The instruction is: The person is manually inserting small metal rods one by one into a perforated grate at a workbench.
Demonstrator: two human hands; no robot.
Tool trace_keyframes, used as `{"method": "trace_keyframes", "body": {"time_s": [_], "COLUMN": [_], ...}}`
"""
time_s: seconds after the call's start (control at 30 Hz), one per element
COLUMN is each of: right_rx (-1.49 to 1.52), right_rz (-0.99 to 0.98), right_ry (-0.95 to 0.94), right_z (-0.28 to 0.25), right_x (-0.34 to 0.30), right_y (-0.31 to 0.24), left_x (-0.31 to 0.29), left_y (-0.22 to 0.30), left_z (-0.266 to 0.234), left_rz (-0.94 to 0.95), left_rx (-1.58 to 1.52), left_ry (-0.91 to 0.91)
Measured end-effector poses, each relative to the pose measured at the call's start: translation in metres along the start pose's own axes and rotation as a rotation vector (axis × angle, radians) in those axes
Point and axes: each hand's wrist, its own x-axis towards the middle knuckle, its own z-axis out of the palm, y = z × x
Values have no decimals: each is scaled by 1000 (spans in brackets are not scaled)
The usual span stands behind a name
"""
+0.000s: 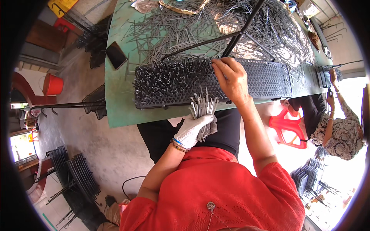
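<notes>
My left hand [195, 129], in a white glove, is wrapped round a bundle of thin grey metal strips [204, 106] at the table's near edge. Across the table's front lies a long black perforated rack [266, 79]. Dark strips [169, 82] stand upright, densely packed, in the holes of its left part; the right part shows bare holes. Bare and palm down, my right hand [232, 79] is over the rack's middle, beside the last filled rows. Its thumb and fingers are drawn together at the rack's far side; what they pinch, if anything, is too small to make out.
Loose grey strips [185, 36] cover much of the green table [121, 100]. A black rod frame [239, 32] rises behind the rack. A dark phone [116, 55] lies at left. Another person [339, 133] works at far right near a red stool [289, 127]. Racks [83, 175] stand on the floor.
</notes>
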Motion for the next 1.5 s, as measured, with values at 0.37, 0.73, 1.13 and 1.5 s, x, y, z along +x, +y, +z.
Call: {"method": "trace_keyframes", "body": {"time_s": [0.37,0.73,1.13,1.5], "right_rx": [120,191,195,267], "right_rz": [82,252,240,381], "right_ry": [-20,98,289,170], "right_z": [-10,-3,-9,-8], "right_x": [4,-2,8,-8], "right_y": [-4,-1,-11,4], "left_x": [1,1,4,3], "left_y": [-2,1,0,3], "left_z": [-3,1,-5,-4], "left_rz": [107,152,143,130], "left_rx": [85,149,40,108], "left_ry": [96,91,56,78]}}
